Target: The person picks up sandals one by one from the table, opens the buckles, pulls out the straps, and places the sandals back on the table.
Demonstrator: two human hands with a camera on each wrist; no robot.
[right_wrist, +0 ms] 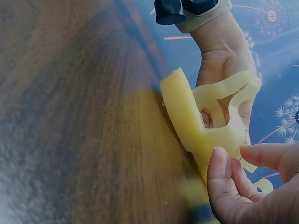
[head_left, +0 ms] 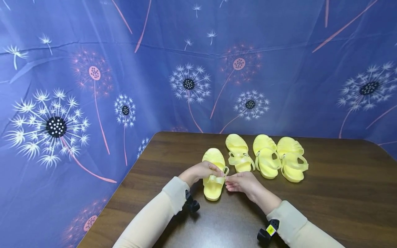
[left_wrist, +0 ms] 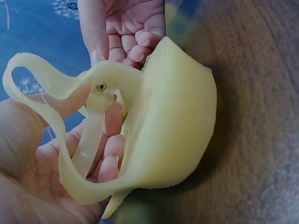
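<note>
A yellow plastic sandal [head_left: 213, 193] lies on the table with its toe facing away. My left hand [head_left: 203, 171] reaches in from the sandal's left, its fingers inside the strap loop and its thumb pressing on the strap [left_wrist: 79, 154]. A small metal stud [left_wrist: 101, 87] shows on the strap just beyond that thumb, near a slit. From the right side my right hand [head_left: 246, 184] pinches the strap's edge between thumb and fingertips [right_wrist: 219, 161]. Both hands meet at the sandal's right side, close over the table.
Three more yellow sandals stand in a row to the right: a near one [head_left: 242, 166], a middle one [head_left: 269, 172] and a far one [head_left: 293, 175]. The brown wooden table [head_left: 341, 199] ends at a blue dandelion-print cloth [head_left: 291, 86]. Each wrist carries a black camera.
</note>
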